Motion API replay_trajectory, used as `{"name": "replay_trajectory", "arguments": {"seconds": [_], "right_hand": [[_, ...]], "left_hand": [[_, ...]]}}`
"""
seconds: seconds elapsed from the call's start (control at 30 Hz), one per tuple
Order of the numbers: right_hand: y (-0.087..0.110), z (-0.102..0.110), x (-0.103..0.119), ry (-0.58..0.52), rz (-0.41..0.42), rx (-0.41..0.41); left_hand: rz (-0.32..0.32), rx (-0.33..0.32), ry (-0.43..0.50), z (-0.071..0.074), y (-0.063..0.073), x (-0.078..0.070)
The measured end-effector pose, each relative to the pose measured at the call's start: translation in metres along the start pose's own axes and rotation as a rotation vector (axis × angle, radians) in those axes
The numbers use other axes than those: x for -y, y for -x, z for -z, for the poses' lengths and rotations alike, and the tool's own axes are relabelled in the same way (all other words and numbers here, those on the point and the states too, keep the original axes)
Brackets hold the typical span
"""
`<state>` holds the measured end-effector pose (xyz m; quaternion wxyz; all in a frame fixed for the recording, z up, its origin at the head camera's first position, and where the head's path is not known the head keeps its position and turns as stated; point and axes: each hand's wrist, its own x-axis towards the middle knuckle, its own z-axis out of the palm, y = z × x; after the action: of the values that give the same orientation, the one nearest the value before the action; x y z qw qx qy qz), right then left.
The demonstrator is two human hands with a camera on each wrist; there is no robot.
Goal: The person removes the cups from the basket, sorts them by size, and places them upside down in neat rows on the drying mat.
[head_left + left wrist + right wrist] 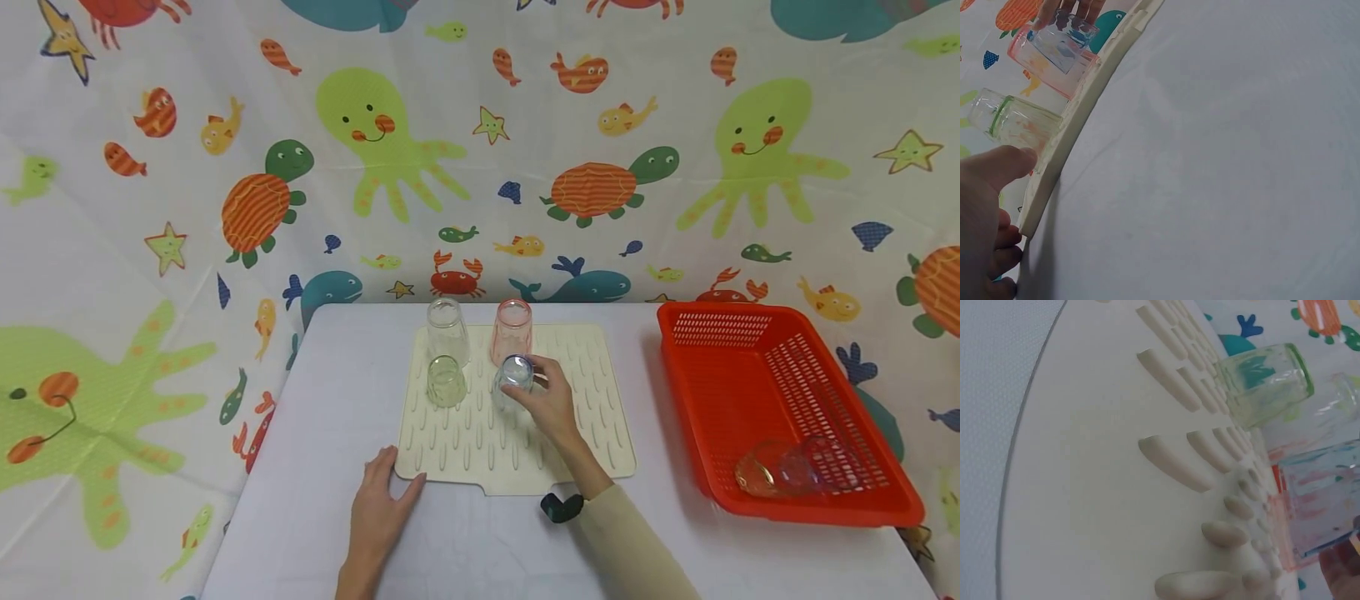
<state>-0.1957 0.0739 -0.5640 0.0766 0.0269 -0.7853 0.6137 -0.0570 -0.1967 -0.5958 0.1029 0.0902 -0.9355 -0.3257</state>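
My right hand (551,402) grips a short blue-tinted glass (515,374), thumb on the near side and fingers round the far side. The glass is bottom up, close over the cream drying mat (465,462). Behind it stands a tall pink glass (513,332). To its left is a short green glass (446,382), with a tall clear glass (447,332) behind that one; these also stand bottom up. My left hand (377,504) rests at the mat's front left corner, thumb and forefinger spread along its edges. In the left wrist view the thumb (1007,164) overlaps the green glass.
A red plastic basket (678,400) stands at the right of the white table (322,400). In its near end lie an amber glass (757,471) and a purple-tinted glass (821,462). A curtain printed with sea animals (480,183) hangs behind the table.
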Motion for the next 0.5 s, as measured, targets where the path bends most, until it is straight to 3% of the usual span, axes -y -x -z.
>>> {"name": "replay_trajectory", "arguments": {"seconds": [0.3,0.5], "right_hand": [[-0.0007,-0.0045,-0.0033,0.012,-0.002,0.002],[-0.0018,-0.0060,-0.0051,0.051,0.007,0.011]], "left_hand": [[0.012,0.051,-0.052,-0.0040,-0.0008,0.0031],[0.004,0.042,-0.046,-0.0051,-0.0007,0.0046]]}}
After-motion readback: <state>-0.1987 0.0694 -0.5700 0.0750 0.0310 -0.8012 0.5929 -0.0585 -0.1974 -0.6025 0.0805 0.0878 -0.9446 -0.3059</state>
